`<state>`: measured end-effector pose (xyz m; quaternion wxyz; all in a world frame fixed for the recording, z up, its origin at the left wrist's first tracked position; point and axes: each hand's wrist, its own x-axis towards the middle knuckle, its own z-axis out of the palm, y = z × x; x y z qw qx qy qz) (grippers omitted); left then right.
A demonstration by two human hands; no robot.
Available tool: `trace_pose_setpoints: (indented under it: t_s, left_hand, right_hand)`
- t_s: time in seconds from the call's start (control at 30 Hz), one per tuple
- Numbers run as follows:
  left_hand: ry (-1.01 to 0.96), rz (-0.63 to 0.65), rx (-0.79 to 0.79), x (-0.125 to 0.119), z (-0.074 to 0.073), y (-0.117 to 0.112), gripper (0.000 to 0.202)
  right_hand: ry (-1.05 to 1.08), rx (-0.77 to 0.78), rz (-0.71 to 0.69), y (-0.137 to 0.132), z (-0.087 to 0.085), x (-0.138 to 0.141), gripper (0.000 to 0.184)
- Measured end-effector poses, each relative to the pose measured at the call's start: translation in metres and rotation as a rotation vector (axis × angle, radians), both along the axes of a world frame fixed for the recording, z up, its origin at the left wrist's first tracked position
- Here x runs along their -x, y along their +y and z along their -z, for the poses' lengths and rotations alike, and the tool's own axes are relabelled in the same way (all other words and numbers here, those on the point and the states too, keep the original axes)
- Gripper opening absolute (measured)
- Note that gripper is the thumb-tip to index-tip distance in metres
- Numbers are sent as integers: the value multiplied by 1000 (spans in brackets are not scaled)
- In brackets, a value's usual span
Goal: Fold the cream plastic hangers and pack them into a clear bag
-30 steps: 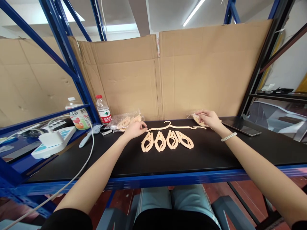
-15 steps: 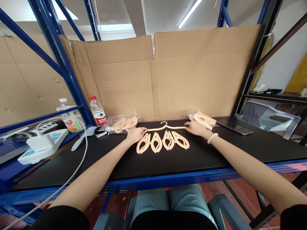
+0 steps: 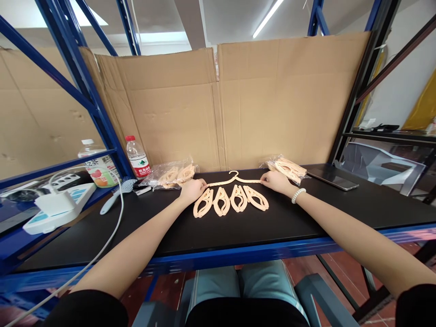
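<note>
A cream-coloured folding hanger (image 3: 234, 180) lies spread out on the black tabletop, its hook toward the cardboard. My left hand (image 3: 193, 190) has its fingers closed on the hanger's left end. At the opposite end my right hand (image 3: 276, 181), with a beaded bracelet on the wrist, pinches the tip. Just in front of it several folded hangers form a row: the leftmost one (image 3: 203, 203), two middle ones (image 3: 222, 202) (image 3: 239, 199), and a tilted one (image 3: 257, 198) at the right. They lie apart from my hands.
Clear bags of folded hangers lie behind my left hand (image 3: 175, 175) and right hand (image 3: 288, 168). A phone (image 3: 334, 179) rests at the right. To the left are a water bottle (image 3: 138, 156), a brush (image 3: 117, 195), and a power strip (image 3: 61, 209) with a white cable. Cardboard (image 3: 163, 109) walls the back.
My right hand has shifted very slightly left at the hanger's end. The hanger and the row of folded ones stay where they were; the view has tilted a little.
</note>
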<state>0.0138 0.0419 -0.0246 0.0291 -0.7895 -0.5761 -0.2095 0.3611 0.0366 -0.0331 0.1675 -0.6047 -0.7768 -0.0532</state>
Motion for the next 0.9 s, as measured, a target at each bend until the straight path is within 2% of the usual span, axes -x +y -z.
trace_pose_setpoints:
  t_s: [0.17, 0.4, 0.5, 0.6, 0.8, 0.9]
  left_hand:
    - [-84, 43, -4, 2, -5, -3, 18]
    - [-256, 134, -46, -4, -12, -12, 16]
    - [-415, 215, -98, -11, -15, -19, 27]
    - [-530, 275, -88, -16, -18, -26, 40]
    - [-553, 317, -20, -18, -16, -30, 23]
    - [-634, 361, 31, -17, -15, -29, 30]
  right_hand:
    - [-1, -35, -28, -13, -13, -1, 21]
    - [-14, -235, 29, -30, -34, -12, 25]
    - [-22, -284, 91, -34, -40, -15, 26]
    - [-13, -312, 101, -37, -41, -13, 27]
    - [-26, -305, 10, -45, -34, 9, 30]
    - [-58, -287, 52, -48, -30, 20, 30]
